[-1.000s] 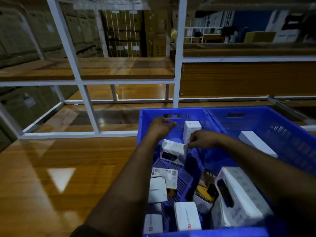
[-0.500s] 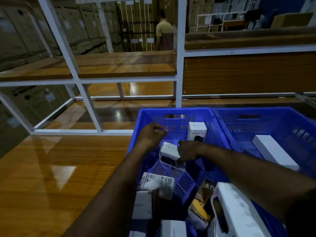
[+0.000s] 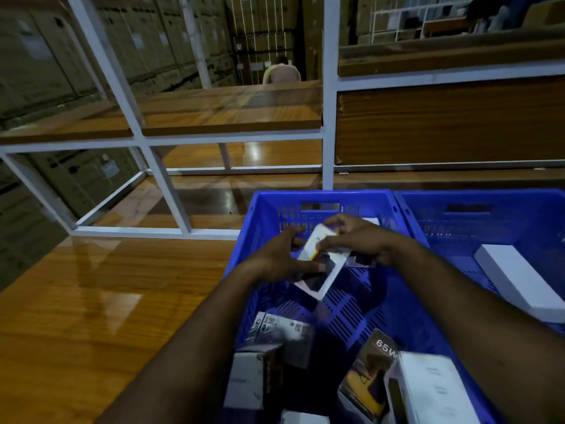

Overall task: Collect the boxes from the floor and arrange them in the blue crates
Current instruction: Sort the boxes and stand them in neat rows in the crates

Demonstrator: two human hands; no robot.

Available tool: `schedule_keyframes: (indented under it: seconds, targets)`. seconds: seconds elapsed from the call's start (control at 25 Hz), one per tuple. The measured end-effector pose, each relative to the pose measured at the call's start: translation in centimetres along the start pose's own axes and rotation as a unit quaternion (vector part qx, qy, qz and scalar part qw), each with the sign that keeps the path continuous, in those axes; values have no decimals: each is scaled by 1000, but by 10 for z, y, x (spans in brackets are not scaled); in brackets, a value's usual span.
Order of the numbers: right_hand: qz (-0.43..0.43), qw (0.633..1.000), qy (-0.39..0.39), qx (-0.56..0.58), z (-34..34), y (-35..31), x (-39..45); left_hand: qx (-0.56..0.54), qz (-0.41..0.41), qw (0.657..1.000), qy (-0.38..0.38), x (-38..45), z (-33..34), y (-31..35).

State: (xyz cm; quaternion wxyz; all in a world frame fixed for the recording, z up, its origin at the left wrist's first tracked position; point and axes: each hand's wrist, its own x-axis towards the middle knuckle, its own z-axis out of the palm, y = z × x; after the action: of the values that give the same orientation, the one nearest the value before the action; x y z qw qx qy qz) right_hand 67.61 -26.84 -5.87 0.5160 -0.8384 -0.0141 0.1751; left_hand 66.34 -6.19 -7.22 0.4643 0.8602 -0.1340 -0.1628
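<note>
Reaching into the left crate (image 3: 260,221), both hands were closed on one white box (image 3: 324,264), which was held tilted above the slotted crate floor near the far wall. The left hand (image 3: 284,261) gripped the box's left edge, its thumb laid across the dark print on the face and its fingers curled round the upper left side. The right hand (image 3: 357,240) gripped the upper right end, its fingers curled over the top of the box. Just right of the grip, under the right hand, part of a second small box (image 3: 360,260) was seen; how it lay could not be told. Behind the right hand, a white corner of another box (image 3: 371,221) was seen against the far wall.

Nearer than the grip, toward the person, more boxes lay in the same crate: a printed box (image 3: 284,328) below the left forearm, a white and dark box (image 3: 253,377) touching it on the near side, a box marked 65W (image 3: 371,371) to the right, and a large white box (image 3: 428,390) leaning against that one. Right of the grip, a second crate (image 3: 477,203) stood touching the first, side by side, and a long white box (image 3: 516,276) lay in it. Both crates rested on a wooden shelf (image 3: 91,301) framed in white bars (image 3: 165,185). Well beyond the grip, stacked cartons (image 3: 146,41) and a blurred person (image 3: 281,73) were seen.
</note>
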Motion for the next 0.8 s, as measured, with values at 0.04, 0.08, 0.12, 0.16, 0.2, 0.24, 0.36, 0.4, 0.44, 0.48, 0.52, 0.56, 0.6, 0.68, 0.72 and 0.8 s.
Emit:
schedule_keyframes:
  seconds: [0.04, 0.08, 0.12, 0.16, 0.2, 0.24, 0.36, 0.4, 0.44, 0.48, 0.52, 0.56, 0.6, 0.68, 0.72, 0.8]
  targets:
    - [-1, 997, 5, 77, 0, -1, -1, -32, -3, 999, -5, 0, 0, 0]
    - [-6, 988, 15, 151, 1, -4, -2, -53, -4, 999, -4, -1, 0, 2]
    - [-13, 978, 31, 207, 2, -8, -4, -58, -7, 998, -4, -1, -1, 3]
    - [-16, 967, 46, 250, 3, -10, -4, -59, -10, 998, -12, -1, -2, 3]
    - [-21, 956, 50, 287, 2, -13, -5, -81, -7, 996, -23, -2, -1, 7]
    - [-21, 943, 42, 330, 1, -14, -6, -134, -13, 990, -30, -4, -1, 11]
    - [-34, 902, 9, 430, -6, -19, -9, -384, -90, 919, -24, -6, -8, 24]
    - [-46, 901, -3, 431, -7, -19, -10, -428, -100, 898, -20, -6, -13, 25]
    - [-56, 907, -7, 417, -6, -19, -11, -448, -104, 888, -14, -6, -16, 25]
    - [-60, 913, -8, 403, -4, -19, -13, -460, -102, 882, -16, -8, -17, 24]
    - [-61, 918, -6, 393, -2, -21, -15, -465, -99, 880, -22, -10, -17, 25]
    - [-62, 917, -9, 394, -1, -20, -15, -469, -96, 877, -29, -11, -16, 25]
    - [-66, 912, -17, 404, -1, -21, -17, -475, -95, 874, -38, -12, -14, 27]
    - [-83, 900, -51, 425, -2, -24, -22, -482, -95, 870, -53, -13, -11, 29]
    - [-90, 896, -68, 429, -3, -24, -22, -486, -92, 867, -62, -14, -10, 30]
    - [-92, 894, -81, 432, -3, -24, -21, -498, -87, 859, -78, -13, -8, 28]
